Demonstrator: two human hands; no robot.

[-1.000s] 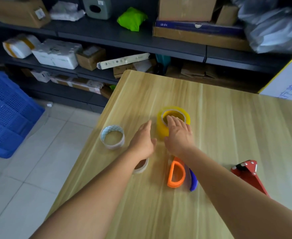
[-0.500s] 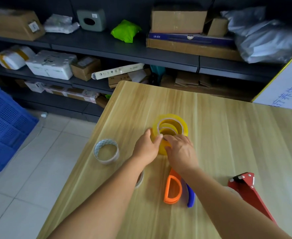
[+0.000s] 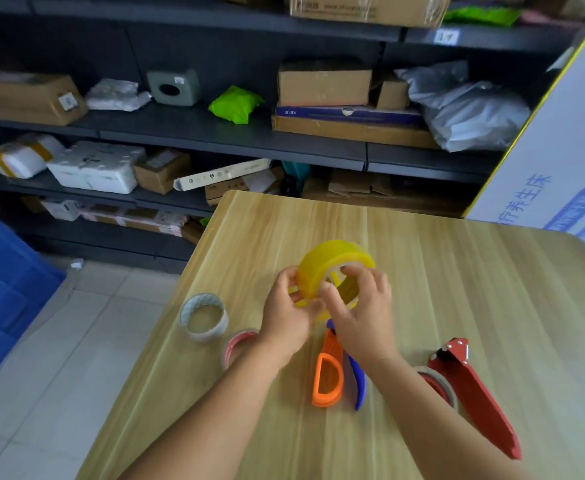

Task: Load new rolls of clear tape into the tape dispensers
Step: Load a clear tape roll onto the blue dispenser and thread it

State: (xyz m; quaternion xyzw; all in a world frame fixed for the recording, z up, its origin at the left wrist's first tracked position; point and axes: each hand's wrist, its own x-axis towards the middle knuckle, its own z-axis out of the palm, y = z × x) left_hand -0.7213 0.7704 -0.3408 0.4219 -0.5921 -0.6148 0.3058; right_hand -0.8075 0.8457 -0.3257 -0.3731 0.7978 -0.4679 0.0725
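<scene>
Head view shows both hands lifted over the wooden table (image 3: 422,271), holding one yellow-tinted tape roll (image 3: 332,263) tipped up on edge, above and just beyond the orange dispenser (image 3: 327,375). The left hand (image 3: 286,317) has its grip curled round the roll's outer left side, thumb and fingers pinching the wall. The right hand (image 3: 362,313) has its grip hooked over the near rim, fingertips seemingly reaching into the core.

What could go wrong, as I judge it: the roll is held only at its rim, so a slip while hunting for the loose end could drop it onto the orange dispenser or let it roll away. The film edge is hard to see on clear tape; picking at the wrong spot could split the tape lengthwise. Sticky film may also cling to fingers.

Relative to the orange dispenser: a blue dispenser (image 3: 359,386) lies touching its right side; the red dispenser (image 3: 471,396) lies farther right, an old roll (image 3: 436,382) at its head. A red-cored roll (image 3: 237,344) and a white empty core (image 3: 204,317) lie to its left, close to the table's left edge, where a dropped roll would fall to the tiled floor (image 3: 59,358). Beyond it and to the far right the table offers more room
</scene>
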